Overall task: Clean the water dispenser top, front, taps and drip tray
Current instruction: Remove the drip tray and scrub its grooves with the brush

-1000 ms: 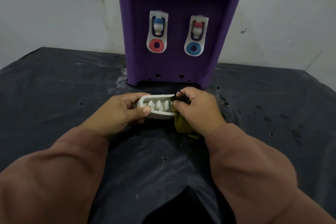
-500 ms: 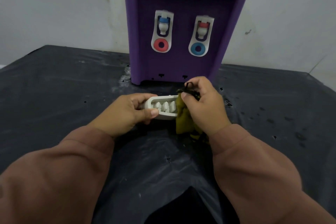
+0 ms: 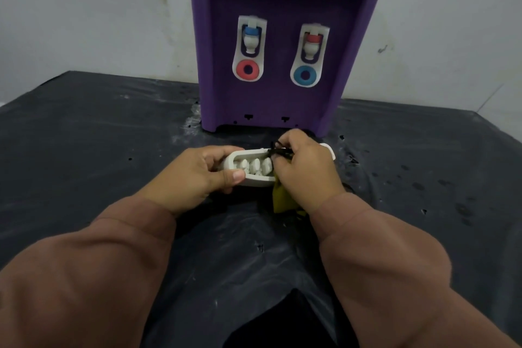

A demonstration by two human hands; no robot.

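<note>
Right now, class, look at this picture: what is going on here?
A person holds the white drip tray, taken off the purple water dispenser, just in front of it over the black-covered table. The left hand grips the tray's left end; the right hand presses a bunched yellow cloth into its right part, apparently wiping. Nobody touches the two taps.

The purple plastic water dispenser point(image 3: 282, 99) stands at the back of the black sheet-covered table point(image 3: 84, 135), against the white wall point(image 3: 84, 8). Just before it is the white plastic drip tray point(image 3: 254, 181). The left hand point(image 3: 197, 175) grips the tray's left end. The right hand point(image 3: 305, 172) lies over its right part and holds the yellow-green cloth point(image 3: 282, 200), which hangs below that hand.
</note>
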